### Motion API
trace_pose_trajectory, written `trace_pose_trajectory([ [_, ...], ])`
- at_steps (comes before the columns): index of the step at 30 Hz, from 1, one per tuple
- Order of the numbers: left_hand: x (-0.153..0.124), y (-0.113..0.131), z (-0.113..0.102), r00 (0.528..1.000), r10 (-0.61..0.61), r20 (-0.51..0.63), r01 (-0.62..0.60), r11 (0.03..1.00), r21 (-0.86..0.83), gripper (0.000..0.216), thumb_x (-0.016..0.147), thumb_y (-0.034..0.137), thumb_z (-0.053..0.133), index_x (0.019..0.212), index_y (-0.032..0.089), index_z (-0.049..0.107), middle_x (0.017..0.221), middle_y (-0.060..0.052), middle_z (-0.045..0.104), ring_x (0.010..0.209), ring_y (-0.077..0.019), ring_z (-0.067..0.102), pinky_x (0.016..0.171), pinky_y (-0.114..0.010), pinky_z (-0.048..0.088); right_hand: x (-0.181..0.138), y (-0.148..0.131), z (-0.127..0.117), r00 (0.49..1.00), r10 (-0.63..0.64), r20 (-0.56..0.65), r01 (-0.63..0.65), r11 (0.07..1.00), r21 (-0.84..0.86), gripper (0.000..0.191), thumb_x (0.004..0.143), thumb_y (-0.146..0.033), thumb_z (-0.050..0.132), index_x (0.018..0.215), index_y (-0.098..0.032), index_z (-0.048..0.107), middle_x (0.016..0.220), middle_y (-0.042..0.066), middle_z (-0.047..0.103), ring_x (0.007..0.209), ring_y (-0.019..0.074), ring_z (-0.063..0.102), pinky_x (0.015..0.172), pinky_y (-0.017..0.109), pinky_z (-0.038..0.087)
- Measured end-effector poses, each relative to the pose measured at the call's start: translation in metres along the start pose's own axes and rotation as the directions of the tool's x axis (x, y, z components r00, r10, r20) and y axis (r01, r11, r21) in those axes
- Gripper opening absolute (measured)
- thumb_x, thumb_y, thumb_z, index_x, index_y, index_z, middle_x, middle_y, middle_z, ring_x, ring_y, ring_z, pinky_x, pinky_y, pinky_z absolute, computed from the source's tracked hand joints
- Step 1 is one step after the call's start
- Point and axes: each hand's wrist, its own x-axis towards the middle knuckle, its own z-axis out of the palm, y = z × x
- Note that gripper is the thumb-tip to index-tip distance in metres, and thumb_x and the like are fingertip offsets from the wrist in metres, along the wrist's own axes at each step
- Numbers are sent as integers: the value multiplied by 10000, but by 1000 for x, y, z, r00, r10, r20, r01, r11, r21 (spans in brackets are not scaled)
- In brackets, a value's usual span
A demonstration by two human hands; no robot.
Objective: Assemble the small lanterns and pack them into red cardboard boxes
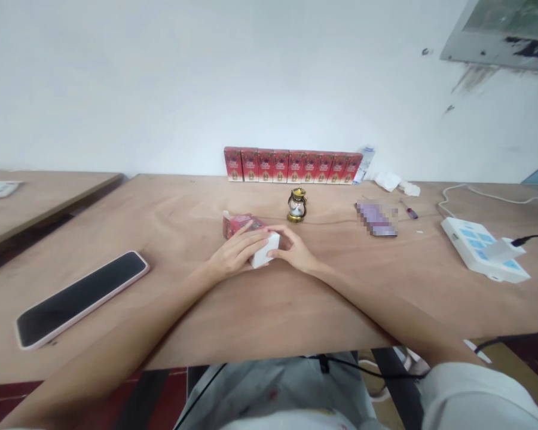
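Between my two hands is a small white box (266, 251), tilted, with one white face toward me. My left hand (235, 255) lies over its left side, fingers wrapped across the top. From the right, my right hand (295, 251) grips the box between thumb and fingers. A red printed carton (237, 223) lies just behind my left hand, partly hidden by it, with a pale flap at its left end. Beyond my right hand stands a small gold and dark lantern ornament (297, 206) with a clear middle.
Several red boxes (287, 166) stand in a row against the wall. A phone (83, 297) lies at left. On the right are a purple pixelated item (377, 220), crumpled white tissue (388, 180) and a white power strip (477, 246) with a plugged-in charger and cables.
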Motion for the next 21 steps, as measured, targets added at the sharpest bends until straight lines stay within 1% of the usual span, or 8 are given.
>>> trace_pose_trajectory([
  [5,4,0,-2,989,-107,106,115,991,-71,760,771,510,611,1367,159,298,1209,-182,589,1210,-302,511,1059,-575,330,-1,1,-3,974,-194,-119,159,954,-252,427,655,-405,755,997,-231,569,1141,66,566,1085,193,567,888,347,510],
  [8,6,3,-7,945,-327,33,328,943,-61,630,809,429,579,1347,200,344,1301,-156,512,1265,-301,449,1068,-548,328,-6,0,-5,915,-403,-10,319,738,-595,207,774,-334,669,949,-235,621,1186,84,535,1144,197,523,897,360,511],
  [10,8,4,-8,839,-533,-109,527,846,-81,632,798,414,592,1345,210,350,1377,-152,412,1292,-306,405,1054,-524,359,-8,-1,-5,853,-471,225,469,500,-728,102,829,-264,608,918,-252,656,1189,74,553,1153,194,506,935,378,490],
  [12,10,3,-7,671,-708,-221,690,705,-161,683,774,417,621,1359,222,328,1404,-151,343,1261,-304,434,1018,-499,409,-9,-2,-3,778,-452,437,597,312,-739,127,850,-228,577,919,-272,674,1174,60,585,1153,198,501,952,394,475],
  [14,11,1,-6,537,-805,-252,774,589,-233,677,754,390,649,1342,235,351,1380,-142,356,1196,-287,496,974,-476,453,-8,-4,-1,755,-396,522,636,250,-730,140,854,-226,571,926,-278,680,1150,58,613,1140,210,511,929,408,485],
  [15,12,-1,-6,505,-827,-246,791,558,-251,637,749,368,656,1313,237,390,1346,-131,395,1164,-276,519,951,-465,471,-8,-5,0,765,-371,527,630,258,-733,142,854,-232,571,926,-284,681,1138,57,624,1130,216,519,919,418,488],
  [18,16,-4,-11,555,-801,-226,770,597,-224,453,757,308,650,1175,221,501,1181,-91,531,1109,-256,544,916,-453,492,-8,-9,1,795,-320,516,605,343,-719,163,825,-306,607,975,-327,668,1140,53,625,1125,238,523,935,455,475],
  [21,22,-3,-21,735,-634,-241,623,771,-131,391,738,289,669,1087,205,515,1149,-85,537,1143,-260,518,963,-475,458,-8,-9,-6,823,-373,428,559,403,-724,304,771,-377,649,1070,-336,615,1203,68,566,1186,271,481,1002,512,411],
])
